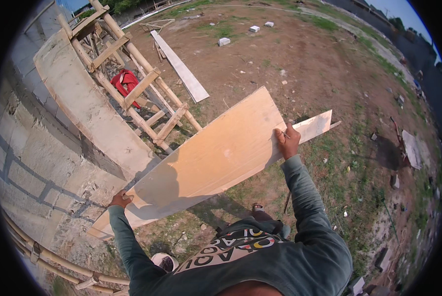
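Since the wooden panel (pixel 221 143) is long and wide and has a hand toward each end, handling it well calls for sharing the load evenly, raising or lowering both ends at one pace, and turning it slowly so that its upper edge clears the bamboo ladder (pixel 141 90) and its lower left tip does not scrape the block wall (pixel 38 182). A firm grip on the edges, with the palms well seated, would likely guard against a twist or a slip, and sure footing matters on this rough ground (pixel 329 192). The panel lies slantwise in front of the body, rising from the lower left to the upper right, with its broad face toward the person. At its left part, the left hand (pixel 120 198) grips the upper edge, one digit pressed over the near face and the other fingers mostly hidden. At the right end, the right hand (pixel 288 141) is curled around the short edge, its digits bent and pinching the panel there, most of the panel lying left of them. Beyond that hand a narrower board (pixel 315 127) juts out to the right; whether the fingers clasp it too, I cannot tell.
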Motion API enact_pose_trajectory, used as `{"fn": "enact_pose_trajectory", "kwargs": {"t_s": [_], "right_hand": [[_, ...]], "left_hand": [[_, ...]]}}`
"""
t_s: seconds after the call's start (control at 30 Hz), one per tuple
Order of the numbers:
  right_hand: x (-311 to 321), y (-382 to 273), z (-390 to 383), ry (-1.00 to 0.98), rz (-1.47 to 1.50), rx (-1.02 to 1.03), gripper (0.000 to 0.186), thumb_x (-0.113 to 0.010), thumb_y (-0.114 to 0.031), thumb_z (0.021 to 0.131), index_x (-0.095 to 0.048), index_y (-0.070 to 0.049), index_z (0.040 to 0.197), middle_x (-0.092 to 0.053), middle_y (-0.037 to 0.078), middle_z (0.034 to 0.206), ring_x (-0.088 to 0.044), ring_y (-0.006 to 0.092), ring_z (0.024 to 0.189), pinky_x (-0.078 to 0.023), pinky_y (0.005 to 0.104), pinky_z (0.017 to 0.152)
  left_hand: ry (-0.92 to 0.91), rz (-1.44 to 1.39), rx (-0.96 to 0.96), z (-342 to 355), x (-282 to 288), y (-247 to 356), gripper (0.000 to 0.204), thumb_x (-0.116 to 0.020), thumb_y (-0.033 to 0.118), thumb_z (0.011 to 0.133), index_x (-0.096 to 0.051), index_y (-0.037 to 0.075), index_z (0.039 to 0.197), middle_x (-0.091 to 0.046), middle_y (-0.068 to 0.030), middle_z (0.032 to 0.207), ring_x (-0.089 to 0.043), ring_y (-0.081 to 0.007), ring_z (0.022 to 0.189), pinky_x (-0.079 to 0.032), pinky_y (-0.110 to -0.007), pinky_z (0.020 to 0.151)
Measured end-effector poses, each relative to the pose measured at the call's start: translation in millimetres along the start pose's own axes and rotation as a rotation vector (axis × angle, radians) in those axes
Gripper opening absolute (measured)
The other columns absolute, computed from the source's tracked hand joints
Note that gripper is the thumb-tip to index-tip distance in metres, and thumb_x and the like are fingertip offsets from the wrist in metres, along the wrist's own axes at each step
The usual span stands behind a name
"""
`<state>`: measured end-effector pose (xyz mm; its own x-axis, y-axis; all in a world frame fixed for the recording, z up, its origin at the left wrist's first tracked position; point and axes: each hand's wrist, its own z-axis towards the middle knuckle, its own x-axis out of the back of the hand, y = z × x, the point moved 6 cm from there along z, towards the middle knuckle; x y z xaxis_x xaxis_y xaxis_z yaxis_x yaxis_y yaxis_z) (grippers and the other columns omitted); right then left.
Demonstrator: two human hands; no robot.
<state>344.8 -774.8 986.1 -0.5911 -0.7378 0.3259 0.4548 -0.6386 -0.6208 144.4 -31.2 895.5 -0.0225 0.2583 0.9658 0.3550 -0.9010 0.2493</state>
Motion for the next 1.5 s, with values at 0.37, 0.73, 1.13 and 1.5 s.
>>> {"fn": "enact_pose_trajectory", "kwargs": {"t_s": [0.37, 0.73, 1.13, 1.5], "right_hand": [[21.1, 14.3, -47.9, -0.109, -0.411, -0.085, 0.047, -0.068, -0.051, 0.08, -0.053, -0.007, 0.072, -0.056, 0.015, 0.056, -0.058, 0.0366, 0.053, -0.044, 0.0467, 0.049], [42.7, 98.4, -104.1, -0.276, -0.252, -0.235, 0.052, -0.073, -0.053, 0.072, -0.056, -0.004, 0.077, -0.057, 0.019, 0.058, -0.058, 0.0398, 0.053, -0.045, 0.0482, 0.05], [27.8, 154.2, -129.0, -0.478, -0.075, -0.488, 0.05, -0.075, -0.041, 0.075, -0.049, -0.001, 0.093, -0.054, 0.018, 0.092, -0.055, 0.0388, 0.088, -0.044, 0.044, 0.074], [-11.5, 205.1, -195.0, -0.892, 0.215, -0.747, 0.024, -0.057, -0.03, 0.091, -0.065, -0.008, 0.095, -0.069, 0.009, 0.081, -0.064, 0.0261, 0.068, -0.05, 0.0383, 0.059]], "left_hand": [[0.458, -0.248, -1.211, -75.7, 62.7, 565.1, 0.037, -0.071, 0.022, 0.078, -0.062, 0.008, 0.111, -0.062, -0.0085, 0.112, -0.051, -0.0274, 0.12, -0.035, -0.047, 0.105], [-0.046, 0.316, -1.375, -18.6, -126.4, 743.1, 0.038, -0.07, 0.047, 0.073, -0.071, 0.011, 0.086, -0.066, -0.008, 0.09, -0.061, -0.0255, 0.095, -0.036, -0.045, 0.101], [-0.234, 0.282, -1.186, -1.9, -232.6, 743.7, 0.042, -0.072, 0.049, 0.068, -0.073, 0.008, 0.075, -0.066, -0.0118, 0.079, -0.062, -0.0276, 0.091, -0.037, -0.042, 0.091], [-0.185, 0.306, -1.245, 34.4, -327.8, 758.0, 0.036, -0.069, 0.049, 0.067, -0.068, 0.013, 0.066, -0.06, -0.0038, 0.075, -0.055, -0.0215, 0.085, -0.034, -0.04, 0.088]]}}
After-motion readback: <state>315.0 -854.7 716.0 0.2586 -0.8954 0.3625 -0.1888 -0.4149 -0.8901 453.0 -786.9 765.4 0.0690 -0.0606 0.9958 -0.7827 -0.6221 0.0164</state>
